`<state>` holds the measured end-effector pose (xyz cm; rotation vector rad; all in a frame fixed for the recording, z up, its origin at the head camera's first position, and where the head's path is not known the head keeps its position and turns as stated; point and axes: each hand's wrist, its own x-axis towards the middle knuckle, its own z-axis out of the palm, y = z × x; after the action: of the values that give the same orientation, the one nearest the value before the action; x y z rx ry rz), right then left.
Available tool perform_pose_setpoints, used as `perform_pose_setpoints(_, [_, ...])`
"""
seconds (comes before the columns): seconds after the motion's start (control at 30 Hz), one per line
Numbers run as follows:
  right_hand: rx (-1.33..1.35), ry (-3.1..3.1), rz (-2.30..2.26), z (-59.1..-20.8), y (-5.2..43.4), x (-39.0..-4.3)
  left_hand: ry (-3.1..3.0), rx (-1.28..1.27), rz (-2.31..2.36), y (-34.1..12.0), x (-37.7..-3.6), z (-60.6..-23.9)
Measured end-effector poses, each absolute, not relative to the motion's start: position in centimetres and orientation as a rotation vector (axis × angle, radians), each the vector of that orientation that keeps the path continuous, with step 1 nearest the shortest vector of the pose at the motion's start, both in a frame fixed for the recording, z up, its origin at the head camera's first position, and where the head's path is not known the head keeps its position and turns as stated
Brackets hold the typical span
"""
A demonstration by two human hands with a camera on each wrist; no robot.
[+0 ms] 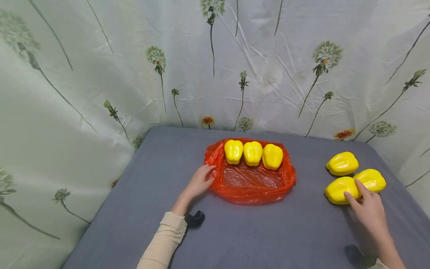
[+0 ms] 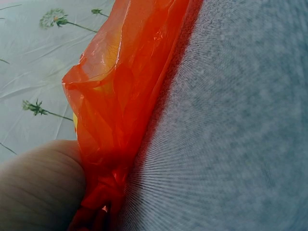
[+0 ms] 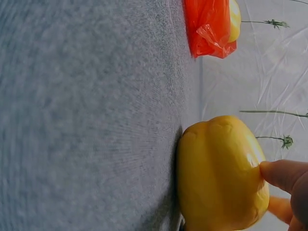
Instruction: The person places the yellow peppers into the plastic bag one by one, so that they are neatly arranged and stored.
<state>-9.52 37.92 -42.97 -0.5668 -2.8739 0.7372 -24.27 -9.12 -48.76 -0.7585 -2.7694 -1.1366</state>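
An opened red plastic bag (image 1: pixel 252 194) lies on the table with its rim rolled down. Three yellow bell peppers (image 1: pixel 253 153) stand in a row at its far side. My left hand (image 1: pixel 199 182) holds the bag's left edge, where the film bunches up beside the thumb (image 2: pixel 43 185). Over at the right, my right hand (image 1: pixel 369 209) grips the near yellow bell pepper (image 1: pixel 340 190) at its right end, thumb and finger on its skin. That pepper (image 3: pixel 219 175) still rests on the cloth. Two more yellow bell peppers (image 1: pixel 342 163) lie just behind it.
Grey cloth (image 1: pixel 255 231) covers the table. A pale curtain (image 1: pixel 268 74) printed with dandelions hangs behind and along the left side. Between the bag and the right-hand peppers there is a stretch of bare cloth.
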Motion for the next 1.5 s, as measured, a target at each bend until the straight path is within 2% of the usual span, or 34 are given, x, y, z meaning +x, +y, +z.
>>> perform_pose_setpoints(0.17, [-0.335,-2.858,0.776,-43.5,38.1,-9.7,-2.756,-0.760,-1.164,-9.2,-24.3,-48.9])
perform_pose_setpoints(0.33, [-0.268,-2.869,0.867,-43.8,38.0,-9.8,-2.691,-0.810,-1.168,-9.4,-24.0,-49.0])
perform_pose_setpoints(1.03, [-0.445,-2.790,0.937,-43.8,36.6,-9.8,-2.809,-0.730,-1.153,-9.1,-23.9,-49.0])
perform_pose_setpoints(1.5, [-0.341,-2.728,0.991,-42.7,36.0,-10.1,-2.803,-0.744,-1.138,-9.2,-24.1,-48.5])
